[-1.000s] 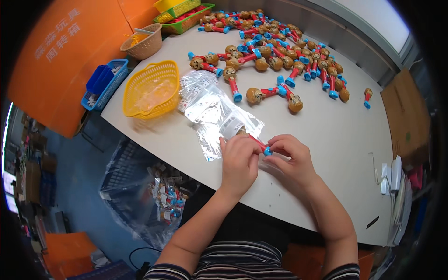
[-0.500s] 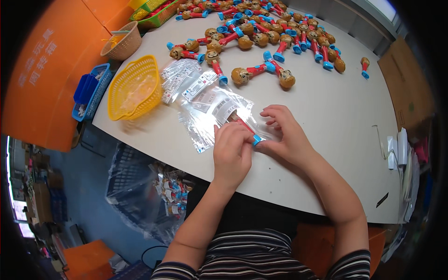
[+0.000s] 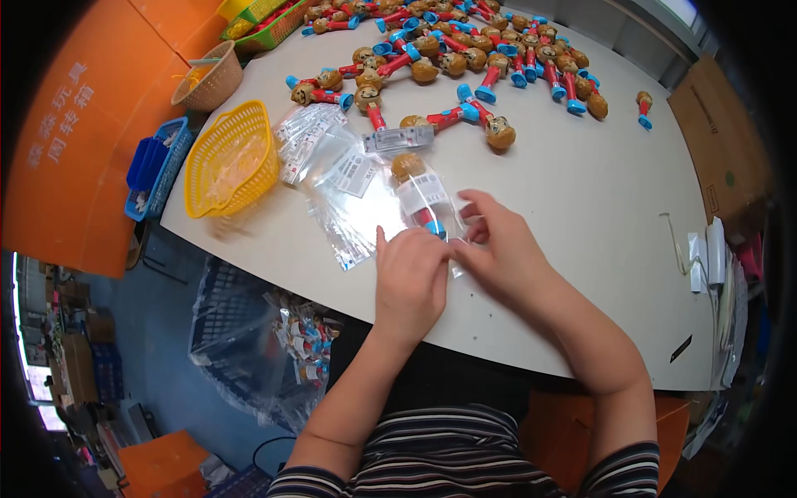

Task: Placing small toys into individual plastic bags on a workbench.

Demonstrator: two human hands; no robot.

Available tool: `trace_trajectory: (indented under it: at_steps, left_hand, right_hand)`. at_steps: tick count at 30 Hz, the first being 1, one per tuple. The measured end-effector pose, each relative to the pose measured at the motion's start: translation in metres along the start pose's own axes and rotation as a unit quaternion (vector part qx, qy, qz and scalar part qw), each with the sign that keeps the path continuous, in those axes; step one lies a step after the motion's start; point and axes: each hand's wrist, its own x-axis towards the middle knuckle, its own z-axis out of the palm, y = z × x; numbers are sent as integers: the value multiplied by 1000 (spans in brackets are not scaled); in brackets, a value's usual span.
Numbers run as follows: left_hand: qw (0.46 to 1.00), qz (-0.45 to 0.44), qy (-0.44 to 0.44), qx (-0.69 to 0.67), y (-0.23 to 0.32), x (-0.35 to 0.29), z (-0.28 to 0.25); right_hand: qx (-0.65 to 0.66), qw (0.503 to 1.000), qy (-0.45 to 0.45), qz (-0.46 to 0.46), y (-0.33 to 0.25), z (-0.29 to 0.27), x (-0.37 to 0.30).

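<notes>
A toy with a round brown head and a red body with a blue end (image 3: 407,167) lies inside a clear plastic bag (image 3: 449,217) bearing a white label. At the bag's near end, beside the toy's blue end, my left hand (image 3: 410,284) pinches the plastic. My right hand (image 3: 506,256) holds the same edge between thumb and fingers from the right. Left of this bag spreads a pile of flat clear bags (image 3: 349,220) with printed header strips. Exactly where my fingertips meet the plastic is partly hidden.
Many similar toys (image 3: 490,79) heap across the back of the table (image 3: 581,216). A yellow basket (image 3: 264,149), a tan basket (image 3: 228,79) and a blue basket (image 3: 170,166) line the left. Below stands a blue crate (image 3: 217,307) with bagged toys (image 3: 303,344). A cardboard box (image 3: 716,141) stands at right.
The toy has gone deeper into the bag, away from me, and its head now shows near the header strip. Both hands have come together at the bag's near edge.
</notes>
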Motion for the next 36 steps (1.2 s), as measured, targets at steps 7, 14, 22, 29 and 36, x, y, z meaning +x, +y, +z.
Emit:
trace_trajectory:
  at_steps: [7, 14, 22, 29, 36]
  left_hand:
    - [999, 8, 5, -32, 3, 5, -11]
    - [1000, 25, -7, -17, 7, 7, 14]
    - [999, 48, -19, 18, 5, 1, 26]
    - [998, 13, -35, -49, -1, 0, 28]
    - [958, -159, -88, -221, -7, -7, 2]
  right_hand:
    - [210, 895, -170, 356, -10, -36, 12]
    - [250, 886, -191, 339, -8, -37, 11]
    - [246, 882, -192, 352, -4, -33, 11]
    - [233, 892, -164, 352, -4, -30, 10]
    - [221, 908, -115, 336, 4, -23, 12]
